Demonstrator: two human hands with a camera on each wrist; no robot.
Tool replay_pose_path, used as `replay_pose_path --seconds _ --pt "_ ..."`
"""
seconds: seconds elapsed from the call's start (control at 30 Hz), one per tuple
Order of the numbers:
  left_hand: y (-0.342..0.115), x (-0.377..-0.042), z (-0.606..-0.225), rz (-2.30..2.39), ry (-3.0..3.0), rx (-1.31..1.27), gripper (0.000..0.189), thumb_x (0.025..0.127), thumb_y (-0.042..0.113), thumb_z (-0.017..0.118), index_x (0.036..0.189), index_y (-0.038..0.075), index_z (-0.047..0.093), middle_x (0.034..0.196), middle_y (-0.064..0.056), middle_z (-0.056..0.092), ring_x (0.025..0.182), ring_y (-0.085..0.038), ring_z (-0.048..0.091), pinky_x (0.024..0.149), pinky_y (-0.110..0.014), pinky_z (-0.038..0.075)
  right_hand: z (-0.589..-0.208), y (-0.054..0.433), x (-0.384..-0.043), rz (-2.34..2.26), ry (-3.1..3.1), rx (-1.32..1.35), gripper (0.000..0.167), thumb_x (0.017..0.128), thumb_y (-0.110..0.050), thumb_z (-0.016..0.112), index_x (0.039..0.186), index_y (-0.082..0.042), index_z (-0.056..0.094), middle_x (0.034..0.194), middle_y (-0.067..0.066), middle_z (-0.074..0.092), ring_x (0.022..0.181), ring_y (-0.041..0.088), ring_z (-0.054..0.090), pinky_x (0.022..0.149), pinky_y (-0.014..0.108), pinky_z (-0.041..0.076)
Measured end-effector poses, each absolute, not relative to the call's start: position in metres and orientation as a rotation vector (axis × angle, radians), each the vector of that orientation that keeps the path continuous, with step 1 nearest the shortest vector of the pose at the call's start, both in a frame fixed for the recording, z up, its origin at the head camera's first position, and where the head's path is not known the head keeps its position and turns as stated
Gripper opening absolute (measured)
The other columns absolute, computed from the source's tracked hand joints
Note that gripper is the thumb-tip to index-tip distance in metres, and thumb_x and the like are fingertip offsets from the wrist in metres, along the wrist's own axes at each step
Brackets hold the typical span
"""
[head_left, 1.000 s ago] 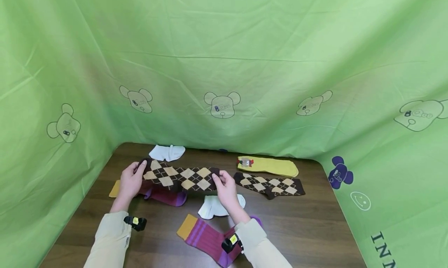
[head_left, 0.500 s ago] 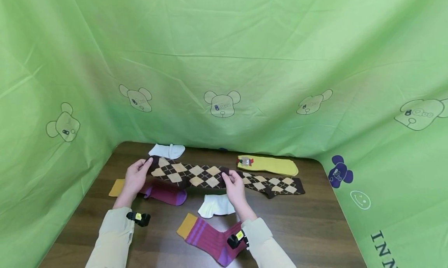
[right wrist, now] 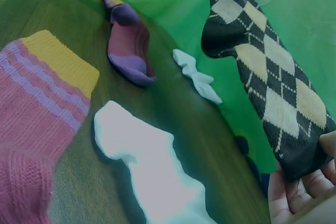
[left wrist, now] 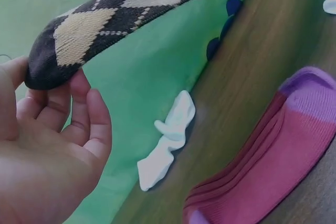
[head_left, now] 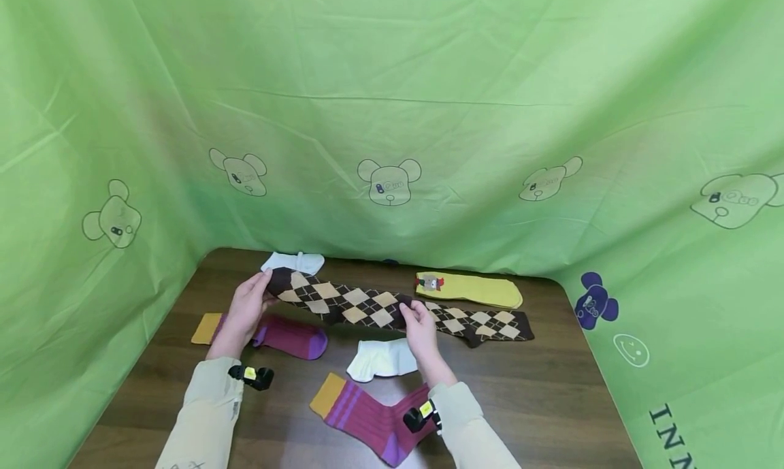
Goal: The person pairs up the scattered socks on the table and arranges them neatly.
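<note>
Currently I have the argyle sock (head_left: 343,300) raised off the surface (head_left: 520,401) and drawn out lengthwise across the lower middle of the head view, sloping slightly down to the right. The left hand (head_left: 246,307) pinches its dark toe, with the tips of the fingers beneath it in my left wrist feed; at the other end, the right hand (head_left: 422,329) pinches the dark cuff, thumb on top and fingers beneath. As for progress, I judge that picking up and straightening this one is done, while setting it down is left. Its lookalike, a second argyle sock (head_left: 490,325), lies flat at the lower right of the frame, its left end covered from this angle, so I don't count those two as laid together yet. Just above that one rests a yellow sock (head_left: 474,290); I cannot tell whether it is one or two stacked. Elsewhere, matches lie apart: one white sock (head_left: 290,262) towards the left near the rear edge, another white sock (head_left: 380,359) below the held one; one maroon sock (head_left: 294,337) at lower left, another maroon sock (head_left: 370,414) at bottom centre. Neither hand grips any of these, so to my eye most of the work remains.
</note>
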State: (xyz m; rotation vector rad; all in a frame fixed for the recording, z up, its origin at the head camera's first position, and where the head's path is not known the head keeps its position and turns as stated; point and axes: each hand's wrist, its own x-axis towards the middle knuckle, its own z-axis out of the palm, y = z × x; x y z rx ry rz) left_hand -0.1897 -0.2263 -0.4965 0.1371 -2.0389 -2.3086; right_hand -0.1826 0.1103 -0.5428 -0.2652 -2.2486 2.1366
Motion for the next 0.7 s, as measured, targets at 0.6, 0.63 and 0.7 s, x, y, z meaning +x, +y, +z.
replay_pose_path --seconds 0.6,0.63,0.7 --pt "-0.205 -0.195 -0.51 -2.285 -2.103 0.113 0.032 0.108 0.022 0.054 0.108 -0.008 0.062 0.1 -0.005 0.067 0.082 -0.012 0.07 0.082 -0.029 0.057 -0.539 0.14 -0.189 2.111 -2.219 -0.391 0.026 0.106 -0.026 0.057 0.112 -0.001 0.063 0.102 0.009 0.069 0.089 0.017 0.062 0.081 0.03 0.049" --pt "-0.204 -0.195 -0.511 -2.301 -2.103 0.107 0.031 0.108 0.021 0.054 0.108 -0.008 0.062 0.101 -0.006 0.067 0.083 -0.013 0.071 0.083 -0.029 0.057 -0.538 0.142 -0.19 2.109 -2.217 -0.406 0.026 0.106 -0.027 0.057 0.112 -0.002 0.062 0.104 0.009 0.069 0.09 0.017 0.061 0.082 0.031 0.049" --pt "-0.201 -0.196 -0.513 -2.335 -2.099 0.108 0.028 0.108 0.019 0.054 0.108 -0.007 0.061 0.103 -0.008 0.067 0.084 -0.014 0.072 0.083 -0.031 0.057 -0.537 0.146 -0.191 2.101 -2.209 -0.423 0.028 0.106 -0.028 0.058 0.114 -0.001 0.062 0.107 0.01 0.069 0.094 0.018 0.06 0.086 0.033 0.047"
